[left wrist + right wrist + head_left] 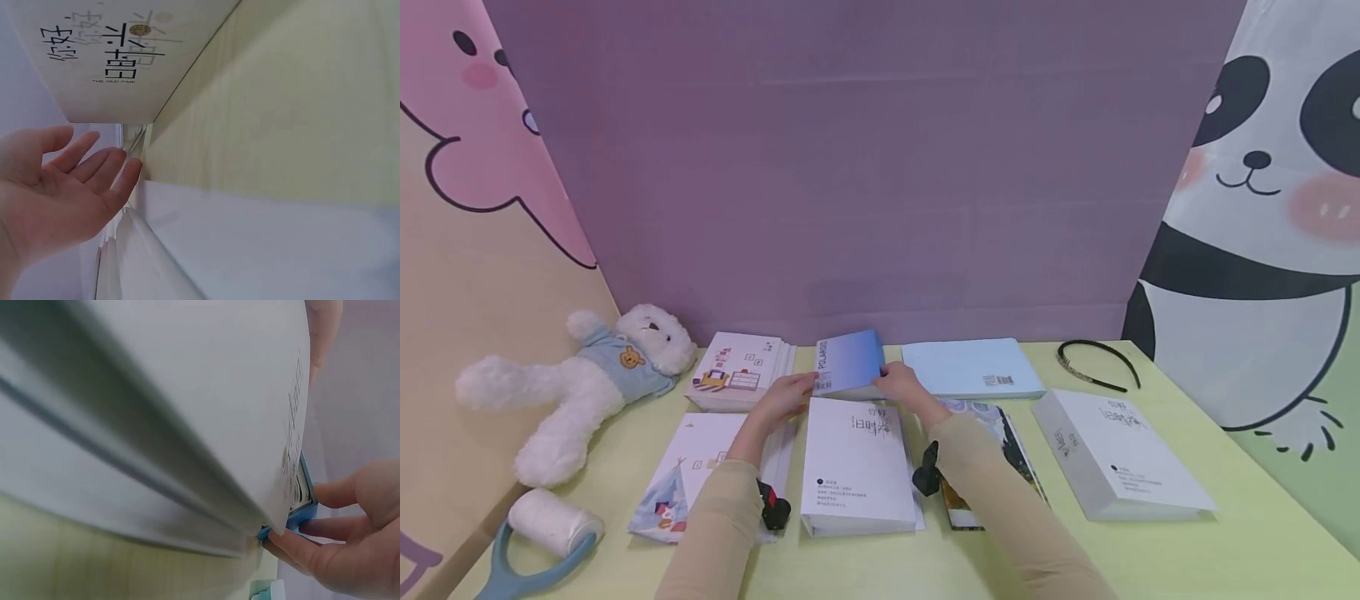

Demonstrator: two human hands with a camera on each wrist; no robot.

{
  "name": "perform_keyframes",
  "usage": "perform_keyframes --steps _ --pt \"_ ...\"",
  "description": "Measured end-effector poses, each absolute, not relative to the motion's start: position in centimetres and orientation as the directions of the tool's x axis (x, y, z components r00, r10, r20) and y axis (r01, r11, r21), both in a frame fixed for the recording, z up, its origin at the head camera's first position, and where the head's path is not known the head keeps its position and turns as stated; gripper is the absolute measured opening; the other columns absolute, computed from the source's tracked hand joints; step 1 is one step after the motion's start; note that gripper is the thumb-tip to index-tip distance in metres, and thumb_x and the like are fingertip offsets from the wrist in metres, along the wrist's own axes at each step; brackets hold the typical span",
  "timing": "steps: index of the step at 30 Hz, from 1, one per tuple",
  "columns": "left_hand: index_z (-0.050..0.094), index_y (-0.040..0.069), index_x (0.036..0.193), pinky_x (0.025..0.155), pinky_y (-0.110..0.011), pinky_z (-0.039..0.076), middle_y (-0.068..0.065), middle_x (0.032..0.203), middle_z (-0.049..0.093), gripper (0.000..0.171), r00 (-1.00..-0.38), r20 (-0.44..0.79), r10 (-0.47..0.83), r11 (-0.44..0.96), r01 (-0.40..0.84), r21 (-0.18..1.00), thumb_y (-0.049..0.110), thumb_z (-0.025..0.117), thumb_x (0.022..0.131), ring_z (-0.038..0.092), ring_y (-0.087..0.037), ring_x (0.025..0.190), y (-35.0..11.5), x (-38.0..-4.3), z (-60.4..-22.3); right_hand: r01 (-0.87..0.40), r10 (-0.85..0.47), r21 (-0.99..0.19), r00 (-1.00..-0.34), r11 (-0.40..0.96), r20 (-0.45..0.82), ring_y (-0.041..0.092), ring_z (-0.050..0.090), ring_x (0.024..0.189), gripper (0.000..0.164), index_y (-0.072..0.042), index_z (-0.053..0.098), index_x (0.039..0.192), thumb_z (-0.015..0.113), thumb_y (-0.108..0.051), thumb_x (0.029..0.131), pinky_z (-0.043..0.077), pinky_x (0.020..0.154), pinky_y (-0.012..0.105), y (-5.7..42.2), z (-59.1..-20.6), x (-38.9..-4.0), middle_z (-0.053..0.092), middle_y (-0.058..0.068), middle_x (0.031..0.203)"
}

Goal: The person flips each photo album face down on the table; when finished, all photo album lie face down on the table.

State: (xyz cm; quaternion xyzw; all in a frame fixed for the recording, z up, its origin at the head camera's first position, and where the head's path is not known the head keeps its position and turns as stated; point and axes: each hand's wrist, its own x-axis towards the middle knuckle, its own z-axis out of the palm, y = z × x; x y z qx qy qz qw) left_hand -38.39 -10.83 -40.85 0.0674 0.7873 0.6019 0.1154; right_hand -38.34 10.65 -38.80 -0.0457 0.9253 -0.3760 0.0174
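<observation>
Gripping the blue book (859,357) at twelve o'clock

Beyond the white binder (859,467) (a thick one), the right hand (907,388) had thumb and fingers clamped on the book's four o'clock corner. The left hand (784,402), fingers loosely curved and slightly apart, touched its eight o'clock edge. A plush bear (625,358) lay at ten o'clock.
</observation>
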Motion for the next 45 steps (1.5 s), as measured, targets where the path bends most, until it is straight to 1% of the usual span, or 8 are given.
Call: perform_keyframes --steps 3,6,8,10,12,14,29,45 --pt "0.038 -0.001 0.141 0.107 -0.045 0.036 -0.021 0.145 0.037 0.045 -0.967 -0.096 0.235 0.253 -0.035 0.967 0.021 0.035 0.102 0.036 -0.034 0.135 -10.9 -38.5 -40.8 -0.073 -0.096 -0.689 -0.995 0.721 0.006 0.014 0.037 0.064 0.028 -0.008 0.040 0.068 0.050 -0.012 0.093 0.033 0.060 0.026 10.6 -38.6 -38.3 0.036 0.001 0.066" --pt "0.037 -0.003 0.141 0.107 -0.046 0.037 -0.022 0.146 0.036 0.045 -0.966 -0.088 0.242 0.262 -0.022 0.965 0.020 0.034 0.102 0.034 -0.034 0.136 -11.0 -38.5 -40.9 -0.062 -0.093 -0.698 -0.996 0.713 -0.006 0.015 0.036 0.064 0.028 -0.007 0.040 0.069 0.050 -0.015 0.094 0.034 0.061 0.027 10.6 -38.4 -38.2 0.038 0.002 0.067" --pt "0.037 -0.004 0.141 0.107 -0.046 0.037 -0.023 0.146 0.035 0.045 -0.965 -0.084 0.248 0.269 -0.014 0.963 0.020 0.034 0.103 0.034 -0.035 0.136 -11.1 -38.5 -40.9 -0.058 -0.089 -0.713 -0.996 0.699 -0.007 0.019 0.050 0.075 0.023 0.000 0.054 0.082 0.049 -0.018 0.095 0.044 0.071 0.029 10.5 -38.1 -38.1 0.054 0.009 0.080" --pt "0.036 -0.004 0.141 0.107 -0.047 0.037 -0.023 0.146 0.035 0.045 -0.963 -0.083 0.255 0.275 -0.010 0.961 0.020 0.033 0.103 0.034 -0.035 0.136 -11.2 -38.5 -40.9 -0.059 -0.090 -0.728 -0.996 0.683 -0.004 0.027 0.058 0.098 0.031 0.008 0.057 0.107 0.048 -0.020 0.096 0.048 0.088 0.035 10.5 -37.7 -37.9 0.061 0.019 0.105" --pt "0.036 -0.005 0.141 0.107 -0.046 0.037 -0.024 0.146 0.035 0.046 -0.962 -0.085 0.261 0.276 -0.010 0.961 0.020 0.033 0.103 0.034 -0.035 0.136 -11.2 -38.5 -40.8 -0.068 -0.092 -0.739 -0.996 0.671 0.009 0.033 0.049 0.123 0.043 0.008 0.049 0.129 0.047 -0.021 0.097 0.042 0.103 0.041 10.4 -37.2 -37.7 0.052 0.022 0.132" --pt "0.035 -0.005 0.141 0.107 -0.046 0.036 -0.025 0.146 0.034 0.046 -0.961 -0.088 0.264 0.275 -0.012 0.961 0.020 0.032 0.103 0.034 -0.035 0.136 -11.3 -38.4 -40.6 -0.082 -0.098 -0.745 -0.995 0.663 0.023 0.035 0.040 0.132 0.048 0.007 0.042 0.136 0.047 -0.021 0.097 0.037 0.107 0.043 10.3 -36.7 -37.5 0.044 0.021 0.141" --pt "0.034 -0.009 0.139 0.108 -0.046 0.035 -0.028 0.143 0.036 0.048 -0.961 -0.050 0.271 0.288 0.031 0.957 0.022 0.034 0.102 0.036 -0.038 0.134 -11.9 -38.1 -40.3 -0.158 -0.135 -0.722 -0.987 0.674 0.091 0.030 0.040 0.133 0.047 0.002 0.045 0.137 0.049 -0.023 0.096 0.036 0.109 0.039 9.1 -35.3 -37.6 0.045 0.016 0.142" --pt "0.031 -0.005 0.142 0.110 -0.049 0.032 -0.028 0.143 0.037 0.047 -0.982 0.062 0.178 0.260 0.107 0.960 0.020 0.031 0.104 0.037 -0.039 0.132 -17.6 -36.4 -36.9 -0.300 -0.203 -0.782 -0.953 0.546 0.224 0.025 0.052 0.123 0.045 -0.005 0.054 0.130 0.062 -0.025 0.091 0.045 0.100 0.036 4.7 -33.2 -37.5 0.056 0.009 0.132"
